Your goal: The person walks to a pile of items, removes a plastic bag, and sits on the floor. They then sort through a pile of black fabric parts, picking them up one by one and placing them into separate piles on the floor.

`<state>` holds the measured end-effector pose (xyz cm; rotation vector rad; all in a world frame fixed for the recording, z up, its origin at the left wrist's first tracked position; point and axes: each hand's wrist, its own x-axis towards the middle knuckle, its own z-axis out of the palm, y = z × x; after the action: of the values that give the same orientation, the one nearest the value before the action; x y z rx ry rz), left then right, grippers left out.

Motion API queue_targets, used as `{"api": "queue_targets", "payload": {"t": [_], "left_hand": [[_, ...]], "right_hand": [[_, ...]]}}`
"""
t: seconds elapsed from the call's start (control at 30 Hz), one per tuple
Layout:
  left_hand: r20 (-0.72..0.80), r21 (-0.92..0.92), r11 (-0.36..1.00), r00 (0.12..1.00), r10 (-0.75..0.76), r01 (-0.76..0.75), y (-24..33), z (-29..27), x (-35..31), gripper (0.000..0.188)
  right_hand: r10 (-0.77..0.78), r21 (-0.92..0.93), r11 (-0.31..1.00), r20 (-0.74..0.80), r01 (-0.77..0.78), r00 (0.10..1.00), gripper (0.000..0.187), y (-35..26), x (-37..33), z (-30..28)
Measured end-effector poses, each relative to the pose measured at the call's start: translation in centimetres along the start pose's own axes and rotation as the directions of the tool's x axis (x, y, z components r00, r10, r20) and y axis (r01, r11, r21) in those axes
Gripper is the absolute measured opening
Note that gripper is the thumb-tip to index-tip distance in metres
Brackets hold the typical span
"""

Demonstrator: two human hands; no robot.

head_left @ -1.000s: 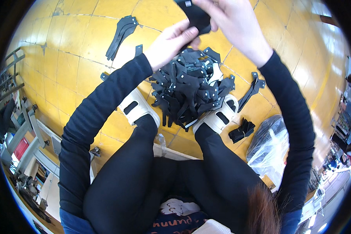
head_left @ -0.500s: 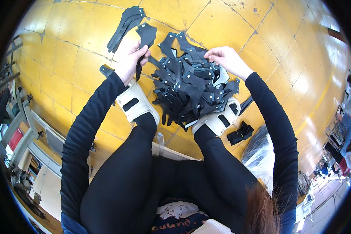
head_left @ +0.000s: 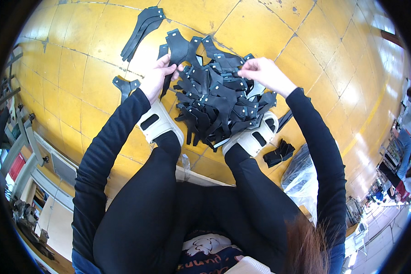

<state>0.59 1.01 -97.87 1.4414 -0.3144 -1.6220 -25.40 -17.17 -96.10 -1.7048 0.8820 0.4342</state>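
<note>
My left hand [head_left: 159,77] is closed on black cut fabric pieces [head_left: 178,47], held upright at the left edge of a heap. The front piece has a wide, notched top with a small pale sticker, and a narrow tail hangs below my fingers. Between my shoes lies the heap of similar black pieces [head_left: 221,98], tangled and overlapping, many with pale stickers. At its upper right, my right hand [head_left: 266,74] has thumb and fingers pinched together at the edge of the heap. Whatever is between those fingertips is too small to make out.
A fanned stack of black pieces [head_left: 144,29] lies on the yellow tiled floor [head_left: 260,27] at the far left. Another black piece [head_left: 125,86] is beside my left forearm. Near my right shoe [head_left: 251,139] are a tied black bundle [head_left: 279,154] and a clear plastic bag [head_left: 302,182].
My left hand has shifted slightly right and down, bringing the held pieces against the heap's edge. More of the piece beside my left forearm shows. My right hand stays at the heap, fingers more tightly bent.
</note>
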Motion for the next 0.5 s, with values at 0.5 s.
{"api": "queue_targets", "payload": {"t": [0.5], "left_hand": [[-0.351, 0.339, 0.934, 0.905, 0.241, -0.117, -1.6, -11.7, 3.5, 0.041]], "right_hand": [[0.022, 0.223, 0.973, -0.344, 0.059, 0.939, 0.015, 0.3, -2.7, 3.5]]}}
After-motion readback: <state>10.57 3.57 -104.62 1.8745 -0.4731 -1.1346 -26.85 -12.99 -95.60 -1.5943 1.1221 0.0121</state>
